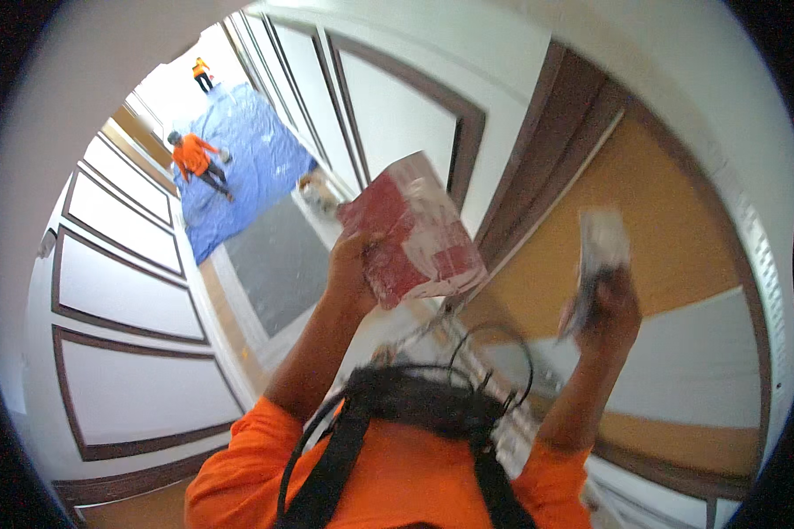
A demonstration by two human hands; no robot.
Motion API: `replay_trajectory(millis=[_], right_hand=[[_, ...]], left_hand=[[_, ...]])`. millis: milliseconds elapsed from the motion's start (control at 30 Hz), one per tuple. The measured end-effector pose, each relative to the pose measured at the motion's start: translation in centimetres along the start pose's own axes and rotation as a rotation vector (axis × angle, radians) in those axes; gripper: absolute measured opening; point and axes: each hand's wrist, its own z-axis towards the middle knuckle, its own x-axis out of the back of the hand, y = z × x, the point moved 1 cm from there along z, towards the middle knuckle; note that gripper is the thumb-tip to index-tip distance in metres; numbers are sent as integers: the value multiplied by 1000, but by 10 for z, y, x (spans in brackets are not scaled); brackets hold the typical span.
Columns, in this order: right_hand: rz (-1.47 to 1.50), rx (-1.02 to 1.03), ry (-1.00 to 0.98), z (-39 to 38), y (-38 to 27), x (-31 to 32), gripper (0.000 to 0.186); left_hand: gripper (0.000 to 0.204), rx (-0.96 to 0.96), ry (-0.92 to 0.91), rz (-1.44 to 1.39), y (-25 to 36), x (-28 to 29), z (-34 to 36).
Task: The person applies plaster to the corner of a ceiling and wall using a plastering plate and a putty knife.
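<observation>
My left hand (353, 269) grips the lower left edge of a red putty board (406, 229). Whitish paste is smeared over much of the board's face, thickest on its right half and along the bottom edge. Raised off to the right, my right hand (616, 304) is closed around a putty knife (602, 234), its broad pale blade pointing up. Motion smears this hand and tool somewhat, and the handle is mostly hidden by the fingers. Board and knife are well apart in the air.
Brown-orange panelling (670, 203) with dark trim rises at the right. White framed wall panels (132, 322) line the left. Blue sheeting (247, 150) and a grey mat (278, 264) cover the corridor floor. A person in orange (194, 157) walks there; another person (202, 75) stands farther off.
</observation>
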Motion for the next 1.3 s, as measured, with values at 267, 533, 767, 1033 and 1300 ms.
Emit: replay_trajectory(millis=[267, 533, 767, 1033, 1300], right_hand=[[-63, -94, 319, -63, -14, 84, 53], [-280, -174, 356, -85, -17, 142, 49], [-419, -231, 474, -87, -24, 152, 42], [42, -188, 345, -80, -14, 153, 41], [194, -182, 389, -84, -5, 161, 44]], left_hand=[[38, -1237, -5, 800, 52, -155, 55], [65, -1452, 59, 1143, -4, -249, 66], [63, -1478, 32, 1311, -54, -263, 3], [45, -1009, -1, 827, 46, -188, -6], [45, -1092, 64, 1005, 57, -212, 62]])
